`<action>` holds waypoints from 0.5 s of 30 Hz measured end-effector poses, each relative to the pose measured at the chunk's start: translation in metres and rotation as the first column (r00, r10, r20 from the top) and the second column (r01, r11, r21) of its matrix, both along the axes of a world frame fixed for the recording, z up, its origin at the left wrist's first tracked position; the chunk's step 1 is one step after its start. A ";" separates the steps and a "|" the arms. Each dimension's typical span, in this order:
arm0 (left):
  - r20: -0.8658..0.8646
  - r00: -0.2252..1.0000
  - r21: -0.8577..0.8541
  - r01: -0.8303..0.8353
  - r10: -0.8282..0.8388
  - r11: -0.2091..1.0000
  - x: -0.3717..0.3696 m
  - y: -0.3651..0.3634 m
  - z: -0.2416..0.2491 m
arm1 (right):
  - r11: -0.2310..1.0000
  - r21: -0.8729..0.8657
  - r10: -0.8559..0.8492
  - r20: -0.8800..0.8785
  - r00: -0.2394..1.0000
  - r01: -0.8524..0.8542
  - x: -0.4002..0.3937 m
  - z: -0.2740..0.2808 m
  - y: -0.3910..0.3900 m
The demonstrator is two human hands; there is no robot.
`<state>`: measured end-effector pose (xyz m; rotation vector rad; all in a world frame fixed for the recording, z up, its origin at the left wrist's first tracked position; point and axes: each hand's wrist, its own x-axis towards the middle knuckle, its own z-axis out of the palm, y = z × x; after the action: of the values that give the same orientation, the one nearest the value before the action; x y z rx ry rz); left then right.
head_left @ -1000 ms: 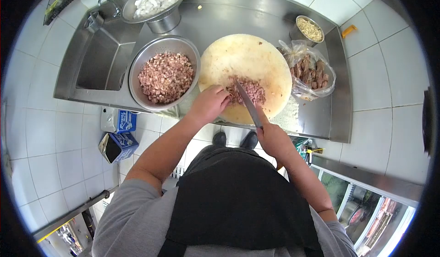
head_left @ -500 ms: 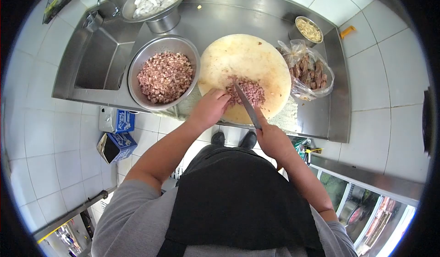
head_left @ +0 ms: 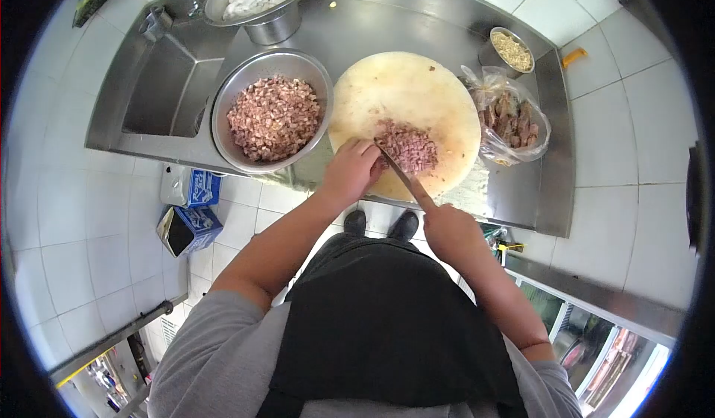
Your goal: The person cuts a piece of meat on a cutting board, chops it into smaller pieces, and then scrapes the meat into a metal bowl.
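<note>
My right hand (head_left: 451, 230) is closed around the handle of a knife (head_left: 398, 168), its index finger stretched along the blade. The blade slants up and left across a round cutting board (head_left: 402, 75). Its tip end meets the curled fingers of my left hand (head_left: 351, 168), at the board's near left. Whatever those fingers pinch is hidden under them. Just right of the blade lies a pile of finely chopped reddish meat (head_left: 411, 148). Left of the board, a steel bowl (head_left: 220, 131) holds a heap of diced meat (head_left: 274, 118).
Right of the board lies a clear plastic bag (head_left: 541, 129) with dark meat chunks. Behind it stands a steel tin (head_left: 485, 51) of pale chopped bits. At the back left, a wide bowl (head_left: 214, 8) of white pieces rests on a pot (head_left: 275, 29), near the sink (head_left: 167, 94).
The knife has drawn back from over the meat pile towards my left fingers, and more of the pile shows. My left hand stays curled at the board. The whole view has shifted slightly.
</note>
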<state>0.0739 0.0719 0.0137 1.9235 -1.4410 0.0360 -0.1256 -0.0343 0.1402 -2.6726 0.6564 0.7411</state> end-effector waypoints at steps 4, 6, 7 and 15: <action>0.020 1.000 -0.006 -0.013 0.013 1.000 0.000 -0.004 -0.010 | 1.000 0.025 0.006 -0.028 1.000 -0.006 0.000 -0.012 -0.008; -0.009 1.000 -0.011 -0.028 0.028 1.000 -0.001 -0.005 -0.014 | 0.998 0.060 -0.038 0.044 0.998 0.036 0.004 -0.057 -0.006; -0.009 1.000 -0.011 -0.029 0.029 1.000 -0.001 -0.005 -0.016 | 0.993 0.091 -0.079 0.118 0.990 0.069 0.012 -0.063 -0.005; -0.042 0.998 -0.043 -0.047 0.045 0.998 0.002 -0.001 -0.013 | 1.000 0.026 0.007 -0.021 1.000 -0.006 0.025 -0.002 0.001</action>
<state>0.0757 0.0709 0.0006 1.9104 -1.3576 0.0490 -0.1002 -0.0337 0.1380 -2.6484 0.6397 0.7750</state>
